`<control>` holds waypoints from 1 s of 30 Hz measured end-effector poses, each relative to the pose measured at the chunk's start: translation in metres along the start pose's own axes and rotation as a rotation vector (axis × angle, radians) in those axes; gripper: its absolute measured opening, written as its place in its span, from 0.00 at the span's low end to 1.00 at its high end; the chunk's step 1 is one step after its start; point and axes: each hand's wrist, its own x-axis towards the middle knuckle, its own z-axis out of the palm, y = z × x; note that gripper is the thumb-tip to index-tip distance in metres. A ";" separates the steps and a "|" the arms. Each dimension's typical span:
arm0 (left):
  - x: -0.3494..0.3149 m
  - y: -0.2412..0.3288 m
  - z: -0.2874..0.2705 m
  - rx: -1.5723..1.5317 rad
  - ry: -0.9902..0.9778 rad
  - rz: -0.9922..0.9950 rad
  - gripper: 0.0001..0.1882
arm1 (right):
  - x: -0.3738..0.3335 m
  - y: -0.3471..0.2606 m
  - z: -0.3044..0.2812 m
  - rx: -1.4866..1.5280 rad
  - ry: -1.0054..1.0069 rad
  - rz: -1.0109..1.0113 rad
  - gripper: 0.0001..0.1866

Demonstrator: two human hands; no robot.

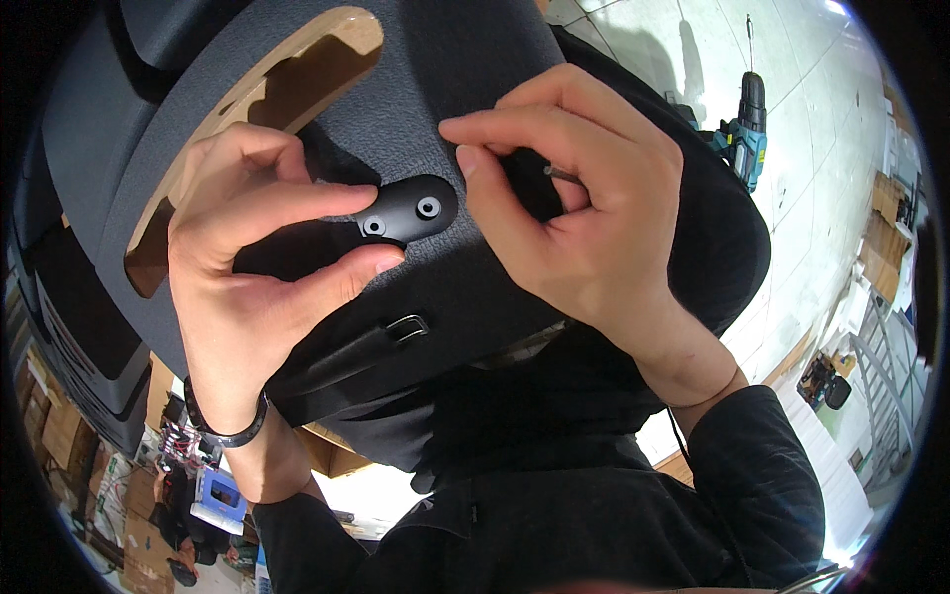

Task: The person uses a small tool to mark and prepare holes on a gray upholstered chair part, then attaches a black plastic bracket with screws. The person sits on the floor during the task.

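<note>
My left hand (237,213) pinches a small black oblong part (404,214) with rounded ends between thumb and forefinger. Two round holes with lighter rims show in its face. It lies against a dark textured padded panel (485,69). Just to its right is my right hand (594,188), its thumb and forefinger tips close together. Nothing can be made out between those tips. The other fingers are curled round a thin metal piece, probably a screw (562,175), of which only one end shows.
A curved tan wooden piece (332,45) lies on the panel beyond my left hand. Nearer me, a black strap ends in a metal loop (408,327). A teal and black cordless drill (747,139) is on the light tiled floor at right. Another person (178,515) is at lower left.
</note>
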 end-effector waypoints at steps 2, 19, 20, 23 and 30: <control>0.000 0.000 0.001 -0.007 0.003 -0.002 0.29 | -0.002 0.001 0.002 0.015 -0.004 -0.014 0.10; 0.000 -0.004 0.001 -0.016 0.007 0.015 0.27 | -0.006 -0.002 0.002 -0.130 -0.113 -0.113 0.15; 0.000 -0.005 0.001 -0.018 0.004 0.016 0.27 | -0.004 -0.004 0.000 -0.147 -0.133 -0.106 0.14; -0.001 -0.005 0.002 -0.041 0.017 0.015 0.27 | 0.007 -0.006 -0.009 -0.166 -0.235 -0.120 0.13; 0.001 -0.003 0.001 -0.018 0.026 0.043 0.26 | 0.029 0.005 -0.018 -0.199 -0.383 -0.258 0.12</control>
